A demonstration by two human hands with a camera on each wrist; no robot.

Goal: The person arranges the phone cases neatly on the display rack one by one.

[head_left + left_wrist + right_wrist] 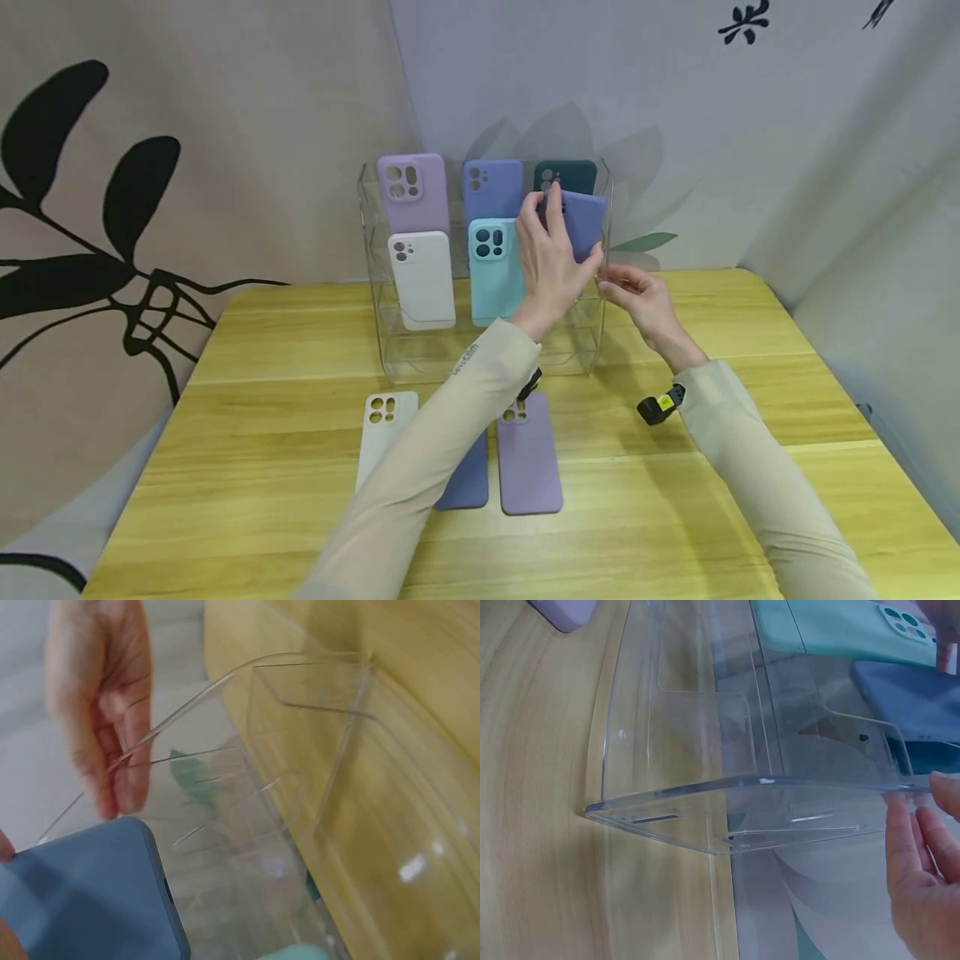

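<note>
My left hand [551, 267] grips a blue phone case [587, 218] by its edges, tilted, at the upper right of a clear stepped display rack [597, 342]. Behind it in the head view, a dark teal phone case [577, 173] stands in the back row, partly covered. My right hand [643, 304] pinches the rack's right side edge between thumb and fingers, as the right wrist view shows. In the left wrist view the held case's plain face fills the lower left corner. Just left of my left hand is a turquoise phone case [489, 279] in a lower tier.
A lilac case [427, 208] and a blue case [498, 187] stand in the back row, a white case [424, 283] below. On the wooden table [262, 467] lie a white case [384, 433], a blue case [467, 483] and a purple case [531, 462], partly under my left sleeve.
</note>
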